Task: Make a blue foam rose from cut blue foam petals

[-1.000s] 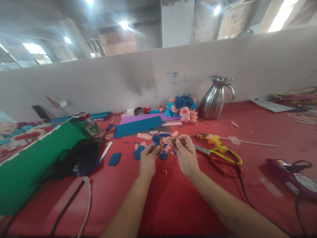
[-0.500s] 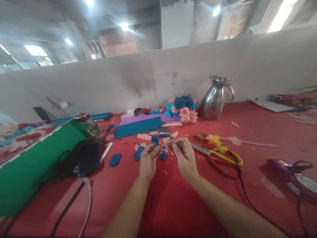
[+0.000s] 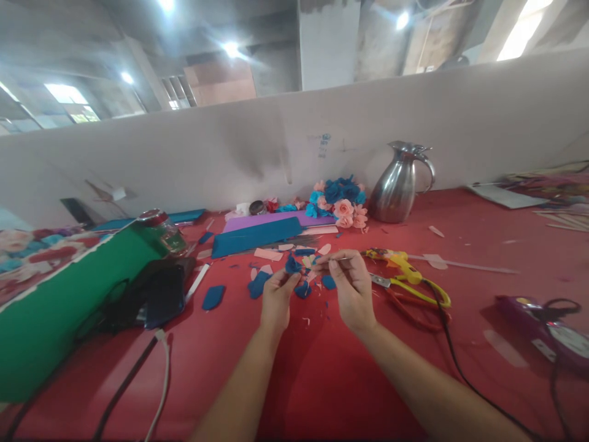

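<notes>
My left hand (image 3: 277, 299) pinches a small dark blue paper flower (image 3: 292, 264) between thumb and fingertips. To its right, my right hand (image 3: 354, 291) is closed, thumb against forefinger, on a thin stick (image 3: 326, 260), whose full length is hard to make out. A gap separates the two hands. Beneath and around them lie cut blue paper petals (image 3: 260, 285), with another blue petal (image 3: 328, 282) beside the right hand. Scissors (image 3: 416, 291) with yellow and red handles lie right of that hand, their blades partly hidden behind it.
A yellow glue gun (image 3: 405, 265) lies behind the scissors. Blue paper (image 3: 257, 236), a bunch of paper flowers (image 3: 343, 199) and a steel jug (image 3: 399, 184) stand toward the wall. At left are a phone (image 3: 164, 298) and green box (image 3: 83, 301); a purple corded device (image 3: 547, 331) sits right.
My right hand has moved right and slightly up, away from my left, uncovering a blue petal and covering more of the scissor blades. My left hand and the flower have shifted slightly right.
</notes>
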A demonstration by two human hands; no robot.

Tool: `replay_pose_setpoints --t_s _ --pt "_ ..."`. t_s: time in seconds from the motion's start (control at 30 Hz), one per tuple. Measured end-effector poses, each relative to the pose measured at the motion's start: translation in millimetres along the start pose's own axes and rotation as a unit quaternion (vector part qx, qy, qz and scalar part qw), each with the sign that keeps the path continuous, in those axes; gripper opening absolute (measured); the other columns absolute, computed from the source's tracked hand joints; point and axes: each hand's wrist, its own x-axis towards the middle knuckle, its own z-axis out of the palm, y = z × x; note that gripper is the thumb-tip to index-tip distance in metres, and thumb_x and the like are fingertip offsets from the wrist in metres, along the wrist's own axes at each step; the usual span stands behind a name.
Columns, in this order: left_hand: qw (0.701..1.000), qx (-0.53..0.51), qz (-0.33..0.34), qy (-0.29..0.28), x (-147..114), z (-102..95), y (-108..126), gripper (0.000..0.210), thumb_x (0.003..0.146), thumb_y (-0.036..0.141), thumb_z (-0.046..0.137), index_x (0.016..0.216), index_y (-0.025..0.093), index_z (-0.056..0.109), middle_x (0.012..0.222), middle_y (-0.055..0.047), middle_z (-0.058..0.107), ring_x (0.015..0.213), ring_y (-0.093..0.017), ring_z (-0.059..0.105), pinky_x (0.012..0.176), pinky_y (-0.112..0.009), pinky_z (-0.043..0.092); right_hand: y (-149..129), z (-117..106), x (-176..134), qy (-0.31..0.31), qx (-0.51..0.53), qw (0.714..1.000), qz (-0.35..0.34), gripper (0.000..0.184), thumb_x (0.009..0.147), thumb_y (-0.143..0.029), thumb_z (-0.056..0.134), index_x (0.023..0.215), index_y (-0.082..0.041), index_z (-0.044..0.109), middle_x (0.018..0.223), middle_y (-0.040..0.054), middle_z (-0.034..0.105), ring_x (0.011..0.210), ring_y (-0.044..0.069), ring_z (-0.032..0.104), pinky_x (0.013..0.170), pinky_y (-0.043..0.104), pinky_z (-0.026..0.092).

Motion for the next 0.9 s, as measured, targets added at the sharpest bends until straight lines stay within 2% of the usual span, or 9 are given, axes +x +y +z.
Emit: replay_pose_setpoints --t_s 0.13,0.33,0.63,0.9 --pt "1.0 0.008 0.01 -0.009 -1.2 1.7 1.1 0.013 0.059 0.021 0.074 0.07 0.014 0.071 0.065 -0.001 0.068 0.061 -0.011 0.057 0.064 -0.023 0.045 -1.1 0.6 -1.8 -0.013 -0.02 1.0 -0.003 0.005 0.091 -0.026 0.054 0.089 -0.021 0.051 0.082 0.0008 0.065 0.068 0.014 0.066 0.064 0.031 0.057" --pt "0.999 0.034 0.015 -0.008 0.3 0.4 -1.4 0.016 0.061 0.024 0.073 0.073 0.014 0.072 0.07 -0.003 0.069 0.064 -0.012 0.057 0.063 -0.023 0.045 -5.8 -0.1 -0.5 0.016 -0.04 0.998 -0.04 0.004 0.091 -0.025 0.053 0.09 -0.022 0.051 0.081 0.0005 0.064 0.067 0.013 0.065 0.062 0.029 0.056" --pt "0.998 0.058 0.02 -0.014 -1.3 1.5 0.4 0.014 0.061 0.023 0.072 0.072 0.015 0.072 0.065 -0.002 0.067 0.061 -0.011 0.055 0.063 -0.023 0.043 0.5 -1.7 -3.0 -0.026 -0.078 0.994 -0.067 0.004 0.094 -0.023 0.048 0.095 -0.022 0.052 0.089 0.0022 0.065 0.073 0.013 0.067 0.068 0.031 0.058" --pt "0.993 0.115 0.027 -0.017 -1.0 0.7 -0.9 0.018 0.062 0.026 0.073 0.075 0.014 0.073 0.064 -0.001 0.067 0.059 -0.012 0.055 0.061 -0.023 0.042 1.0 -7.5 0.2 -0.044 -0.187 0.978 -0.082 0.008 0.093 -0.023 0.047 0.092 -0.022 0.055 0.084 0.0021 0.062 0.072 0.013 0.065 0.067 0.028 0.055"
